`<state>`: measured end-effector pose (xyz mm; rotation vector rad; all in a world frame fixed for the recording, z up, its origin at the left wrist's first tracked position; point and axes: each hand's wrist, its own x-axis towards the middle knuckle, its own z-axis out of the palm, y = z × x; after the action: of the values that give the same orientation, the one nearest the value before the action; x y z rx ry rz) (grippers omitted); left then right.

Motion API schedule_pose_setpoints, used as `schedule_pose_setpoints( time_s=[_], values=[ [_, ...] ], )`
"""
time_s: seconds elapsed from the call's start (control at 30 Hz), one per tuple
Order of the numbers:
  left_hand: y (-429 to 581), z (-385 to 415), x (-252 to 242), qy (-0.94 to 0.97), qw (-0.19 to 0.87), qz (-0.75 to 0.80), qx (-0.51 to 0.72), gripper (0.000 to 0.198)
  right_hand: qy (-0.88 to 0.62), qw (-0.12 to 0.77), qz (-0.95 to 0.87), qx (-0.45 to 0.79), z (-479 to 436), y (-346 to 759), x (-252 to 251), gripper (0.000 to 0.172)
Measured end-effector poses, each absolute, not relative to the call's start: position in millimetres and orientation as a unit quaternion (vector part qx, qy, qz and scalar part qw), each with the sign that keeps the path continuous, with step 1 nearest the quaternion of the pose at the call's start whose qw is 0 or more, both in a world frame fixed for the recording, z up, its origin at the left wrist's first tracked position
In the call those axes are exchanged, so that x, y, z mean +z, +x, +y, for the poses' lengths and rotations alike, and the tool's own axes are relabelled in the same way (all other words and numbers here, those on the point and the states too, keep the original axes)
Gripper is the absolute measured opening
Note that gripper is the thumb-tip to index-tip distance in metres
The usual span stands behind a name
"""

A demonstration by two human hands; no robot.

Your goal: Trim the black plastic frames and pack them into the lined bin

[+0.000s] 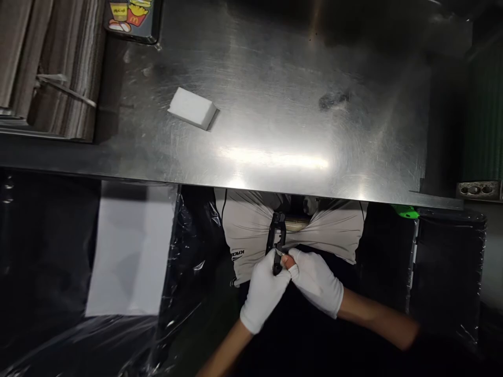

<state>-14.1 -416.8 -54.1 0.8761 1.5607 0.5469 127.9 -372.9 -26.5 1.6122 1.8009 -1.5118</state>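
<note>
Over my lap, in the head view, my left hand (265,285) in a white glove is closed around the lower end of a long, narrow black plastic part (280,225). This part stands roughly upright and has an opening along its middle. My right hand (316,280), also gloved but with the thumb tip bare, meets the left at the part's lower end. Its thumb and fingers are pinched together there. Whatever is between them is too small and covered to make out.
Ahead stands a metal table (267,120) with a white foam block (192,108). Bundled cardboard sheets (58,68) and a dark case with food stickers (131,21) lie at the left. A white sheet (129,251) hangs below the edge; a green object (406,211) sits at right.
</note>
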Motion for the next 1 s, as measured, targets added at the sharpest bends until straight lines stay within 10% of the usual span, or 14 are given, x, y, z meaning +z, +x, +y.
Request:
schedule_pose_setpoints(
  time_s=[0.37, 0.6, 1.0],
  values=[
    [-58.8, -409.7, -55.3, 0.333, 0.769, 0.485, 0.25, 0.045, 0.555, -0.016, 0.635, -0.537, -366.2, 185.3, -28.3, 0.063],
    [-29.2, -409.9, -50.8, 0.587, 0.416, 0.693, -0.036, 0.037, 0.495, 0.134, 0.702, -0.495, -380.4, 177.7, -27.3, 0.055],
    [-19.1, -422.7, -58.7, 0.655, 0.29, 0.695, -0.064, 0.048, 0.471, 0.249, 0.746, -0.4, -374.2, 159.4, -22.4, 0.041]
  ],
)
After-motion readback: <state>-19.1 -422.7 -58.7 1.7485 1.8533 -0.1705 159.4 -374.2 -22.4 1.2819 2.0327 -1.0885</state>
